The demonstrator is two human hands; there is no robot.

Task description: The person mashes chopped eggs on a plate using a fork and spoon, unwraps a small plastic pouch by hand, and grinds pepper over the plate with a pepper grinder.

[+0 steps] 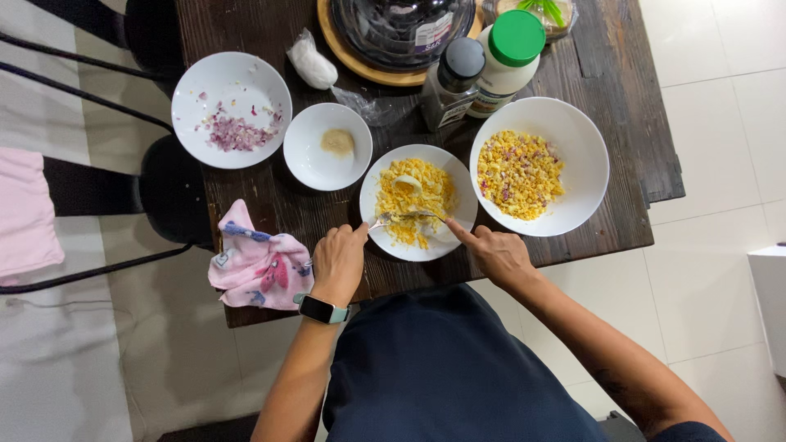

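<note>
A white plate near the table's front edge holds chopped yellow and white egg. My left hand grips a fork whose tines rest in the egg. My right hand holds a knife, its tip meeting the fork over the plate. To the right stands a large white bowl with a heap of chopped egg mixed with red onion bits.
A small white dish with a beige dab and a white plate of chopped red onion sit to the left. A green-capped white bottle, a dark shaker and a pink cloth are also on the dark wooden table.
</note>
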